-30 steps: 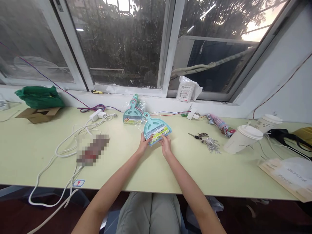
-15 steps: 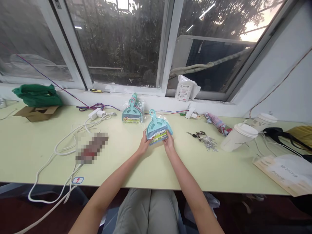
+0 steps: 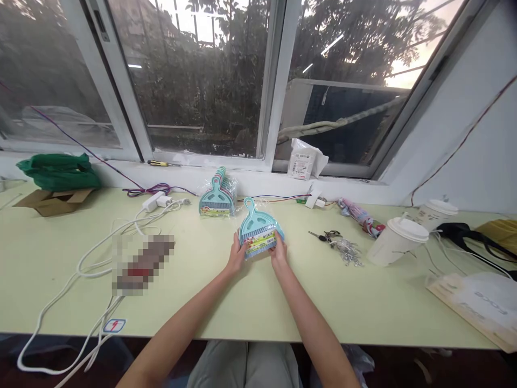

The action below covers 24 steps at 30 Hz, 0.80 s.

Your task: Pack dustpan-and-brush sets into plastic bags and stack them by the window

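A small teal dustpan set (image 3: 257, 231) in clear wrap, with a colourful label, is raised a little above the pale green table (image 3: 250, 291). My left hand (image 3: 236, 254) grips its lower left edge and my right hand (image 3: 278, 252) grips its lower right edge. Its handle points away from me. A stack of several similar wrapped teal dustpan sets (image 3: 217, 195) lies further back, near the window sill.
White cables (image 3: 100, 242) and a blurred patch lie at the left. A bunch of keys (image 3: 337, 242), a folded umbrella (image 3: 359, 215) and two lidded paper cups (image 3: 398, 240) sit to the right. A green bag on a cardboard box (image 3: 56, 180) is far left. Paper bag (image 3: 480, 302) at far right.
Both hands have kept hold of the dustpan set and turned it, so its handle now points more straight away. The camera has tilted upward slightly.
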### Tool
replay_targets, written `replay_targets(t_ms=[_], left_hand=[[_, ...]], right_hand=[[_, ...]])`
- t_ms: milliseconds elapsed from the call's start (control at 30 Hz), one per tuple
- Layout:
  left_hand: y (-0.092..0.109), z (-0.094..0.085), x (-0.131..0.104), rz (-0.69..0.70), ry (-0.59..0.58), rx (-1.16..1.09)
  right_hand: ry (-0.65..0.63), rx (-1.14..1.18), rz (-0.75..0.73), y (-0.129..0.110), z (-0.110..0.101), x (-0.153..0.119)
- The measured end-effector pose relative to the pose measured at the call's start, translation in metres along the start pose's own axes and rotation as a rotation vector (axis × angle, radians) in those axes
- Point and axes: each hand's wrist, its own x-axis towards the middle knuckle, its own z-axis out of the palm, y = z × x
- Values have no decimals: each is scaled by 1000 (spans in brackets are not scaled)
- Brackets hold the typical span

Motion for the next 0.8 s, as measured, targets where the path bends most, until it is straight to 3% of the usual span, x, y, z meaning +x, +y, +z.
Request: replay_targets(t_ms=[100,267,333,600,800], left_hand=[[5,2,-1,3,33,47],[11,-4,2,-3,203,79],[12,-7,3,-13,235,82],[14,-3,0,13,23,199],[9,-2,0,22,33,172]], right_hand=[[-30,10,2,-5,1,0],[-412,-6,18,-10,5,-7],[-479,-70,39,-9,6,-10],[-292,-61,-48,-11,3,-10],[-255,-41,14,-16,5,-12]])
